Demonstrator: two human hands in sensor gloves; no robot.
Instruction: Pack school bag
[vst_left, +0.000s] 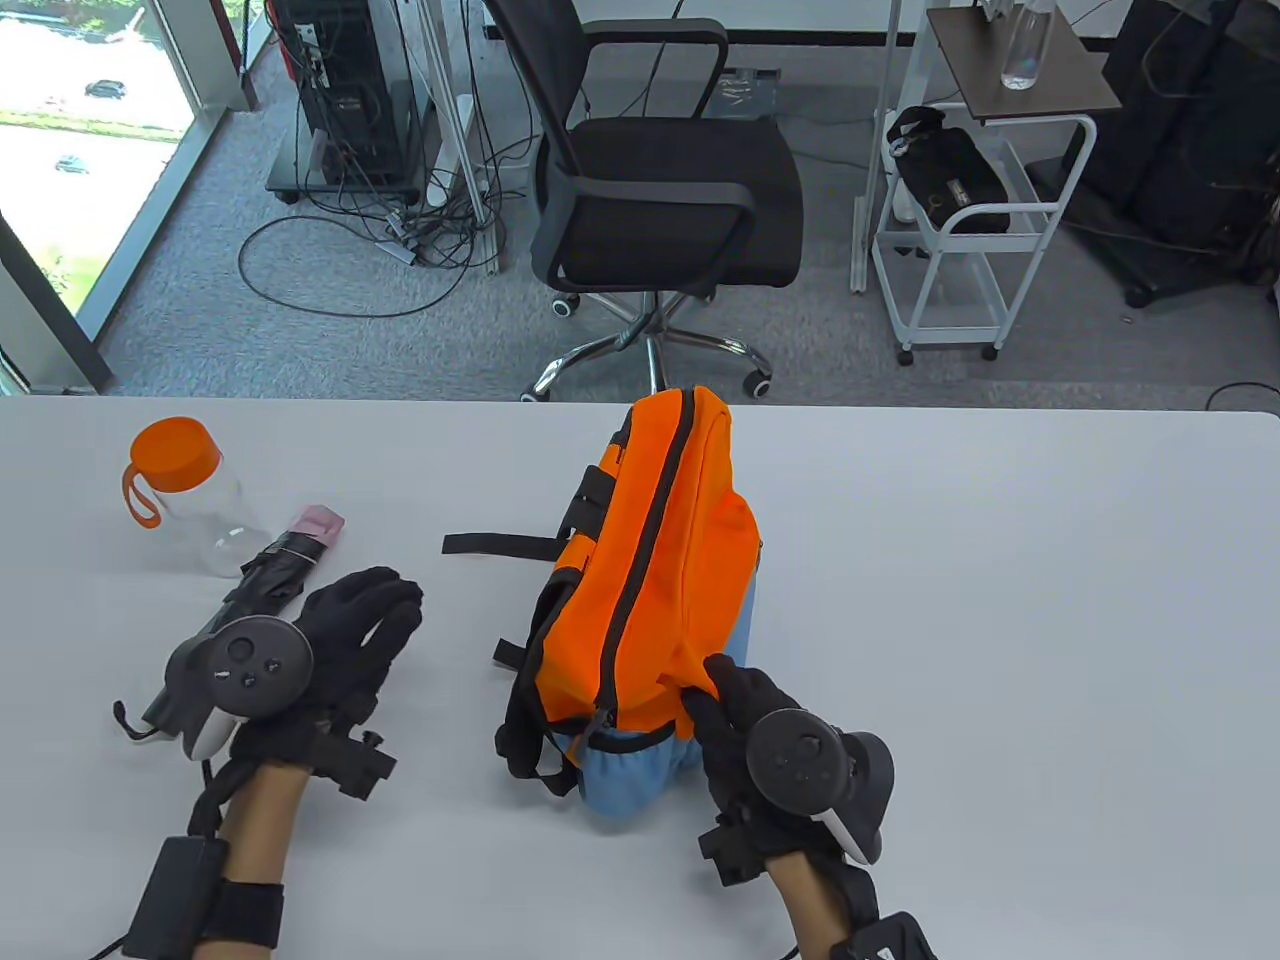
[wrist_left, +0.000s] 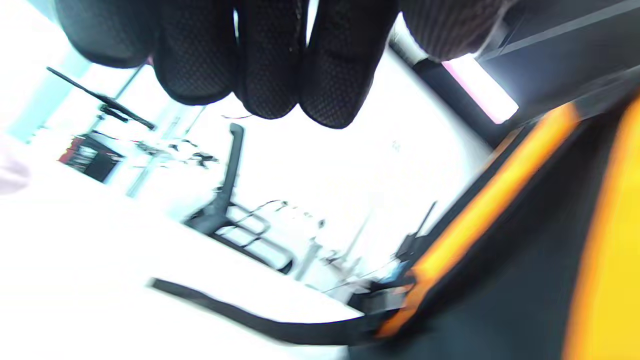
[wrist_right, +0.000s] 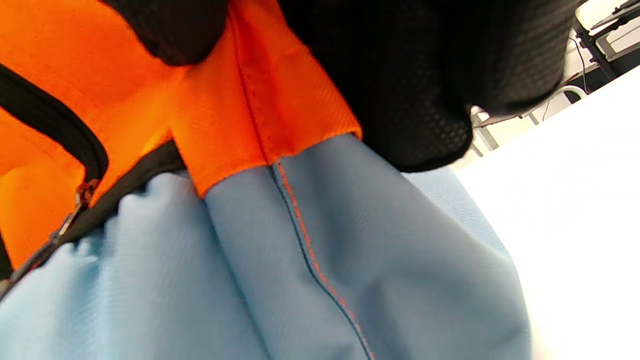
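The orange and blue school bag (vst_left: 670, 560) lies on the white table (vst_left: 1000, 600), near its middle, with its black zip line running along the top. My right hand (vst_left: 715, 690) pinches the orange fabric at the bag's near end; in the right wrist view my fingers (wrist_right: 425, 100) grip that orange edge above the blue panel (wrist_right: 300, 250). My left hand (vst_left: 385, 610) is left of the bag, fingers loosely spread and holding nothing. A folded black umbrella (vst_left: 275, 570) with a pink end lies beside and partly under it. A clear bottle (vst_left: 200, 500) with an orange cap stands at far left.
A black bag strap (vst_left: 495, 544) trails left on the table; it also shows in the left wrist view (wrist_left: 250, 315). Beyond the table's far edge stand a black office chair (vst_left: 660, 180) and a white cart (vst_left: 960, 220).
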